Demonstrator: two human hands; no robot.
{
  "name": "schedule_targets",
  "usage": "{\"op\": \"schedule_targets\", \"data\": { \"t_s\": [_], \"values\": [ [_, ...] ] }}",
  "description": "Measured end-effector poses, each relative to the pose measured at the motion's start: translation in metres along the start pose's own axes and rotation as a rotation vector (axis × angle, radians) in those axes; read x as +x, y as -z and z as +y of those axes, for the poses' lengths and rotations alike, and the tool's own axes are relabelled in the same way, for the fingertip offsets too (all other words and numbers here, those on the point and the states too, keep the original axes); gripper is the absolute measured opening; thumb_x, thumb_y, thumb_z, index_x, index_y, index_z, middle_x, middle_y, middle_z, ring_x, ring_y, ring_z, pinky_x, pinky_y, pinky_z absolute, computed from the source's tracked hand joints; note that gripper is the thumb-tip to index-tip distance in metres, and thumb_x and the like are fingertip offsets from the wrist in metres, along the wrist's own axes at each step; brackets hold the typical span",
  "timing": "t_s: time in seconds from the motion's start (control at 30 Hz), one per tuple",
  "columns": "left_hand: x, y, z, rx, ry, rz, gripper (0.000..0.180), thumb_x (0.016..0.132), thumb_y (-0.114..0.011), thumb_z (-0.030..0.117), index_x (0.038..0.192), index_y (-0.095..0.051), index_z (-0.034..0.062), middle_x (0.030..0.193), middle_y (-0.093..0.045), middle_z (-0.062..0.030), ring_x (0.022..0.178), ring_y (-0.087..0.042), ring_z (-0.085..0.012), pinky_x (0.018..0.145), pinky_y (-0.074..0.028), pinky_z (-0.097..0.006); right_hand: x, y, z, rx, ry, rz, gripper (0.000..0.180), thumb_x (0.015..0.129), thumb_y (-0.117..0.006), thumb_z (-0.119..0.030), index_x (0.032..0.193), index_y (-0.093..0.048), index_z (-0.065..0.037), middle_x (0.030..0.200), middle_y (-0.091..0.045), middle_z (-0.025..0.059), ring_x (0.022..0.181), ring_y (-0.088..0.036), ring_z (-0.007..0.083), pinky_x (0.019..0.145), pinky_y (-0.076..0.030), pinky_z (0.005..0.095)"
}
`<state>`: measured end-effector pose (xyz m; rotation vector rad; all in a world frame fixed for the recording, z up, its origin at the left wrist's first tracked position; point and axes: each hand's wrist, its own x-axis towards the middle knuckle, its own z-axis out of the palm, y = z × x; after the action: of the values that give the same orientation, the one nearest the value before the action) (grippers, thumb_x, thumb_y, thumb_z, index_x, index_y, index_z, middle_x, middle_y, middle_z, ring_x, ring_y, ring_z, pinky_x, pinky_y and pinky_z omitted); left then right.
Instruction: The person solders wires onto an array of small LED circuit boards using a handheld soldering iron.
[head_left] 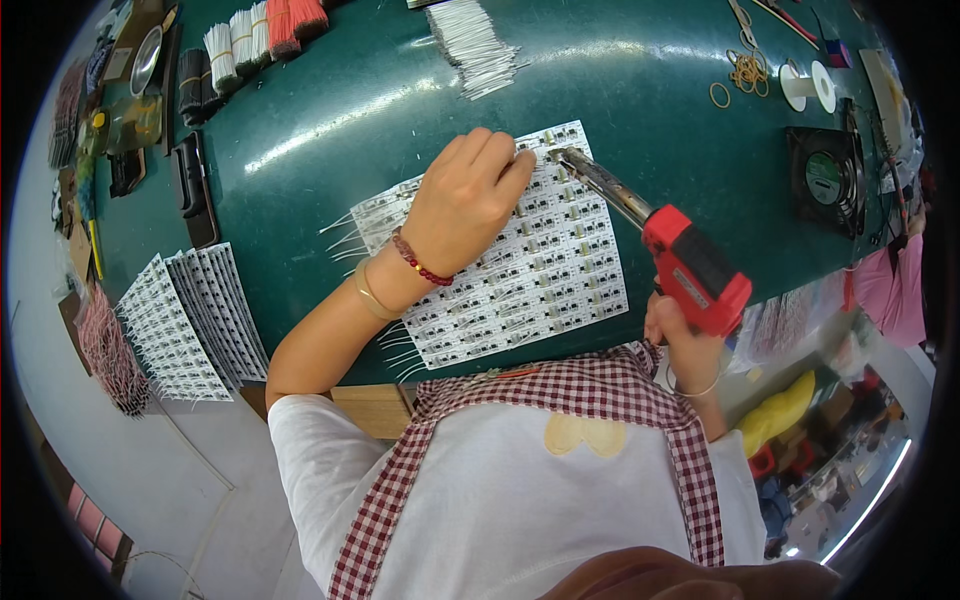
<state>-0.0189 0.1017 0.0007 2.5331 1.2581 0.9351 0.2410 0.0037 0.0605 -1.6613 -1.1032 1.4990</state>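
Circuit panel point(520, 270), white and gridded with small identical boards, flat on the dark green surface point(620, 90) just ahead of the checked apron bib. Thin white wire leads sticking out along its left and lower edges.

Head view, left side: left hand point(465, 200) resting palm-down on the upper left part of the panel, fingers curled together, fingertips pinched at the panel's far edge; whether a wire sits in that pinch, impossible to tell. Red bead bracelet point(420, 262) and a thin gold bangle on the wrist.

Head view, right side: right hand point(685, 345) below the panel's right edge, grip wrapped tight round the handle of a red soldering gun point(695, 270). Metal barrel angled up and left across the panel's upper right corner, tip point(556, 155) touching or just above the top row, right beside the left fingertips.

Further out on the surface: stack of like panels point(185, 320) fanned at the left edge, bundle of white wires point(478, 45) at the top, bundled white and red wires point(262, 30) at upper left, rubber bands point(745, 72), a white spool point(805, 85) and a small black fan point(825, 178) at the right.
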Motion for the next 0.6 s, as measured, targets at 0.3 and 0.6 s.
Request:
{"op": "schedule_targets", "data": {
  "t_s": [0.3,0.6],
  "values": [
    [0.000,0.002,0.004,0.021,0.010,-0.019,0.025,0.067,-0.064,-0.006,0.091,-0.065,-0.0018,0.072,-0.045,-0.0082,0.065,-0.049,-0.0227,0.059,-0.042,-0.034,-0.001,0.006,0.014,-0.210,0.136,-0.057,0.023,0.090,-0.057,-0.010,0.107,-0.052,0.005,0.066,-0.053,0.0053,0.054,-0.049,0.0107,0.051,-0.041,0.0237],
    [0.002,0.000,0.006,0.055,-0.005,-0.011,0.024,0.067,-0.064,-0.005,0.090,-0.066,-0.0013,0.072,-0.044,-0.0076,0.065,-0.049,-0.0226,0.059,-0.042,-0.033,-0.004,0.003,0.003,0.012,0.029,-0.010,0.038,0.091,-0.060,-0.018,0.118,-0.049,0.006,0.064,-0.052,0.0054,0.052,-0.047,0.0107,0.050,-0.040,0.0244]
  ]
}}
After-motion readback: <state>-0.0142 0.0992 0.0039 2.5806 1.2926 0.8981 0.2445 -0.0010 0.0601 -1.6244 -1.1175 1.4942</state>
